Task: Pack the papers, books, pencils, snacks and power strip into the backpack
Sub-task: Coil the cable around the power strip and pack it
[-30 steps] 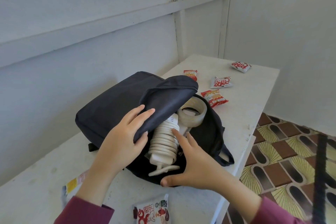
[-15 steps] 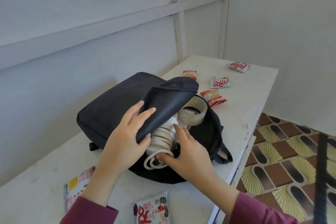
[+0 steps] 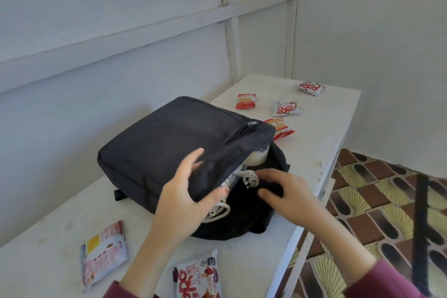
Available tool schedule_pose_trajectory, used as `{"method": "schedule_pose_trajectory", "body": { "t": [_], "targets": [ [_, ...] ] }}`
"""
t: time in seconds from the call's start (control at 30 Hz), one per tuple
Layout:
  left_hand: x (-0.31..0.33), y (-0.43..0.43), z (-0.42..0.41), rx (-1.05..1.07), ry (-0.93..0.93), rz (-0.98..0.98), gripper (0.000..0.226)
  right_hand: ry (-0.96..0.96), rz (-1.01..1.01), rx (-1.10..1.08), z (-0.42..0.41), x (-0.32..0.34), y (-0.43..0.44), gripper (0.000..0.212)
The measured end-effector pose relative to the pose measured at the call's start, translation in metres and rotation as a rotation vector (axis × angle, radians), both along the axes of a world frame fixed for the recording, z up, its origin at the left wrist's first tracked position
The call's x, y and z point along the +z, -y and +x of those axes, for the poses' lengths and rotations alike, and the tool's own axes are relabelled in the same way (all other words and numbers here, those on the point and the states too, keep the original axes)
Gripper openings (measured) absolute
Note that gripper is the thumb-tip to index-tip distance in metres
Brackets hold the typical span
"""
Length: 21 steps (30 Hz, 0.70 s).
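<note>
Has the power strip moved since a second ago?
Yes: the power strip slid deeper into the backpack, under the flap; only its plug and a cord loop show.

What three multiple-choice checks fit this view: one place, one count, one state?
1. Where is the white plug? A in the mouth of the backpack; B on the floor; C on the wall ledge.
2. How many snack packets lie beyond the backpack? A two; B four; C seven.
3. The backpack is: A zipped shut; B open, flap lifted; C folded flat.
Answers: 1 A, the plug shows under the raised flap. 2 B, four red-and-white packets lie on the table's far end. 3 B, the left hand grips the flap.
</note>
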<state>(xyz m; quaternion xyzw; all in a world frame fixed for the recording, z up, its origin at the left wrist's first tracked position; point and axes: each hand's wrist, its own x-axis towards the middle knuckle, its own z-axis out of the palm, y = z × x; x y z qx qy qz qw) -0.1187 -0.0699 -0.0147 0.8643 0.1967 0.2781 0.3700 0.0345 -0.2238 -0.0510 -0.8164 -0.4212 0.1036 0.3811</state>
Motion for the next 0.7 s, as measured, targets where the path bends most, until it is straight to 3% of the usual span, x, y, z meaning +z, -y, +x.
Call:
{"method": "schedule_pose_trajectory", "body": {
  "t": [0.1,0.23,0.33,0.47,0.53,0.7],
  "targets": [
    [-0.013,0.009,0.000,-0.157,-0.170,0.251,0.073,-0.136,0.260,-0.243,0.010,-0.008,0.004,0.027],
    [-0.036,0.014,0.000,-0.110,-0.225,0.561,0.046,-0.312,0.480,-0.484,0.013,-0.019,0.000,0.022],
    [-0.045,0.016,0.000,-0.046,-0.192,0.700,0.040,-0.283,0.474,-0.477,0.013,-0.019,-0.006,0.013],
    [-0.052,0.019,0.002,0.007,-0.199,0.795,0.035,0.009,0.291,-0.297,0.019,-0.022,-0.015,0.042],
    [-0.053,0.021,0.003,0.025,-0.186,0.781,0.034,0.100,0.197,-0.237,0.025,-0.026,-0.018,0.051],
    [-0.055,0.028,0.013,0.125,-0.039,0.650,0.026,0.096,0.160,-0.196,0.035,-0.034,-0.016,0.051]
  ]
}}
